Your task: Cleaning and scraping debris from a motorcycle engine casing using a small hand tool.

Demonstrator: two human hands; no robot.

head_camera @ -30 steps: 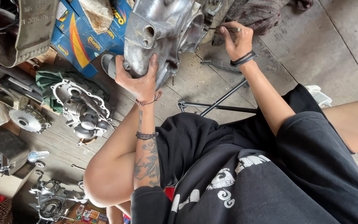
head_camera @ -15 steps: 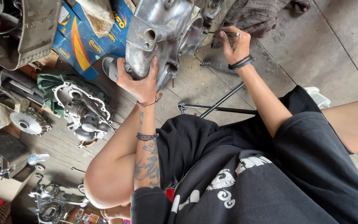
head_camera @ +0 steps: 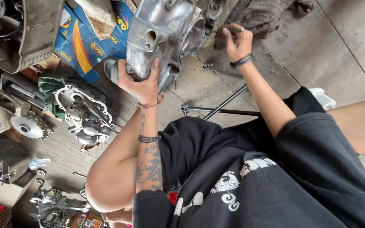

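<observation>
A large bare-metal engine casing [head_camera: 161,29] stands on the concrete floor in front of me. My left hand [head_camera: 142,84] grips its lower edge, fingers wrapped up the side. My right hand [head_camera: 235,40] is closed around a thin metal tool [head_camera: 220,31] whose tip points into the casing's right side. Both wrists wear dark bands. My black printed shirt fills the lower right of the view.
A T-shaped metal wrench [head_camera: 220,109] lies on the floor by my knee. A second engine half [head_camera: 83,114] rests on a green cloth at left. Blue cardboard boxes [head_camera: 87,44], a flywheel [head_camera: 28,126], more engine parts [head_camera: 51,204] and a dirty rag [head_camera: 260,14] lie around.
My right hand has shifted slightly left toward the casing with the thin tool. My left hand keeps the same grip on the casing.
</observation>
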